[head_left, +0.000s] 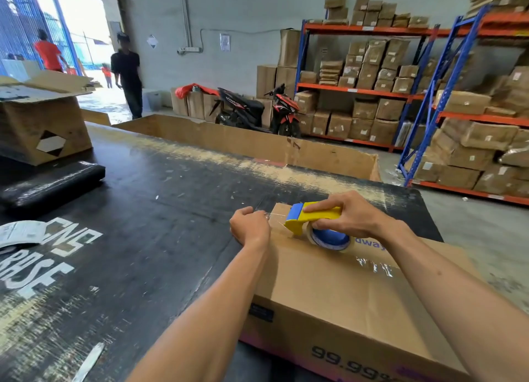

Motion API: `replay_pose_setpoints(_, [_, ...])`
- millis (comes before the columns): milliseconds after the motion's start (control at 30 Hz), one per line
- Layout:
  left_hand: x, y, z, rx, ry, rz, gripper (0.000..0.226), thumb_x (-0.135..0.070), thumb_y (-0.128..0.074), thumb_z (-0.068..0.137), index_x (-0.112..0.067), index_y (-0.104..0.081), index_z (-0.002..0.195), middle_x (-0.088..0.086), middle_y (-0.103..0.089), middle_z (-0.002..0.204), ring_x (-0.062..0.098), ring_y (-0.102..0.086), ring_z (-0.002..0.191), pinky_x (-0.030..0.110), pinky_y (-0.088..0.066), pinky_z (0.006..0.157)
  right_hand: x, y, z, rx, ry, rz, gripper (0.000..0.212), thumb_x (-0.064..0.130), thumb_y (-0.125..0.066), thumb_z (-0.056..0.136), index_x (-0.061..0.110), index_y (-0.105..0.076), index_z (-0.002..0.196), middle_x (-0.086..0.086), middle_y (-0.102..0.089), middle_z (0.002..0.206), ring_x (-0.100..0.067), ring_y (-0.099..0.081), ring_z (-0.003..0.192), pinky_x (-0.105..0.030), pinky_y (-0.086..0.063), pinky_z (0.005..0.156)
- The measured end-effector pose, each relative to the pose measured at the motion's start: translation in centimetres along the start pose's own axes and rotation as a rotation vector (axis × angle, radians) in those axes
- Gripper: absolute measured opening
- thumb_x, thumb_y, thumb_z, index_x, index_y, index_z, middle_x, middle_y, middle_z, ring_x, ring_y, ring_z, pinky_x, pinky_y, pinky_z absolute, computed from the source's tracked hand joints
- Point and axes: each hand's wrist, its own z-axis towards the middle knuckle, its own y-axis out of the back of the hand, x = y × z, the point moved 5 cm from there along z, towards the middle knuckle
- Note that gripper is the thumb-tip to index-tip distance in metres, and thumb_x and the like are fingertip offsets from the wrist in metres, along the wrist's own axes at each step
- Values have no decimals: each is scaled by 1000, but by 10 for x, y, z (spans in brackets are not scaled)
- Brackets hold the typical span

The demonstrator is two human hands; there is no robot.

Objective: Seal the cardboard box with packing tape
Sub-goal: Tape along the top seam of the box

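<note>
The long brown cardboard box [357, 304] lies flat on the scuffed black worktable [148, 204], nearest the wearer, its printed side panel facing the camera. A glossy strip of clear tape already shows along part of the top face.

At the far end of the box top, the right hand [347, 217] is closed around the yellow-and-blue plastic tape dispenser [310, 220], with the index finger laid along the yellow body and the remaining fingers curled over the blue-cored tape roll. The dispenser rests on the box top near the far edge. The left hand [250, 228], just beside the box's far left corner, has its fingers drawn together in a pinch on the free end of the clear tape [274, 216], which spans the short gap to the dispenser mouth.

The step in hand appears to be starting a tape run at the far end. To do it well:

1. Keep the pinched end taut and level so the film does not fold onto itself.
2. Anchor the end over the far edge and press it down before pulling.
3. Draw the dispenser straight toward the body along the seam, keeping pressure on the roll.
4. Hold the line of the seam; drift leaves the flaps unsealed.

Beyond the table stand an open cardboard bin [257, 144], a parked motorcycle [257, 111] and orange-and-blue racks [372, 92] of cartons.
</note>
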Motion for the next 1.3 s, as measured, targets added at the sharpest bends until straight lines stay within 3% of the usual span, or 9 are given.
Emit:
replay_pose_setpoints(200, [-3,0,-14,-11,-2,13,32,0,-62,72,-9,-76,99,2,-74,97,22,-68,93,31,-54,85,2,5,-5,-15,9,-76,40,61,-72,74,57,-69,114,5,-61,87,-17,-53,80,-33,-44,68])
replay_pose_setpoints(333, [5,-6,-8,38,3,27,29,-3,-66,67,-15,-76,91,0,-75,87,19,-70,84,32,-58,79,21,18,1,36,-16,-120,36,49,-79,76,48,-74,111,21,-64,96,-11,-57,88,-31,-47,73])
replay_pose_setpoints(533, [6,0,-6,60,30,-44,23,6,-60,73,-11,-72,84,4,-75,69,21,-75,74,32,-61,72,13,-1,-5,37,-69,11,32,43,-83,72,47,-76,103,18,-72,98,-10,-61,83,-27,-48,67])
replay_pose_setpoints(633, [-5,2,-3,187,126,-42,17,12,-60,73,4,-71,83,14,-74,71,25,-71,61,28,-57,55,6,1,-11,30,-79,37,32,42,-82,73,47,-76,105,22,-70,98,-8,-61,81,-21,-45,64])
replay_pose_setpoints(733, [-26,8,3,344,209,36,9,16,-57,81,13,-62,88,25,-74,78,26,-72,56,36,-63,59,8,5,-10,43,-66,38,33,44,-82,72,49,-76,104,22,-70,101,-9,-62,88,-24,-50,68])
replay_pose_setpoints(933, [-11,21,2,229,125,107,12,10,-59,89,7,-62,100,19,-68,71,24,-67,49,29,-58,43,21,-2,-3,109,-7,-83,33,45,-82,76,50,-75,107,32,-60,94,3,-55,86,-18,-36,65])
replay_pose_setpoints(1033, [-9,18,0,157,-63,176,28,2,-65,86,1,-64,114,15,-71,78,22,-70,60,29,-60,57,20,-3,2,125,-7,-116,33,47,-80,76,51,-74,108,33,-60,95,2,-55,85,-18,-35,63])
replay_pose_setpoints(1133, [-17,13,-12,81,-380,536,34,-14,-60,92,-8,-66,125,12,-73,107,28,-66,104,33,-50,88,18,0,1,109,-14,-105,33,45,-81,77,50,-75,108,34,-61,93,11,-54,85,-16,-35,61])
replay_pose_setpoints(1300, [-8,14,-16,99,-470,754,33,-19,-55,97,-10,-64,127,16,-69,117,33,-58,114,37,-44,93,17,-2,-2,117,-2,-106,32,44,-80,78,49,-74,109,35,-59,92,5,-56,84,-17,-36,63])
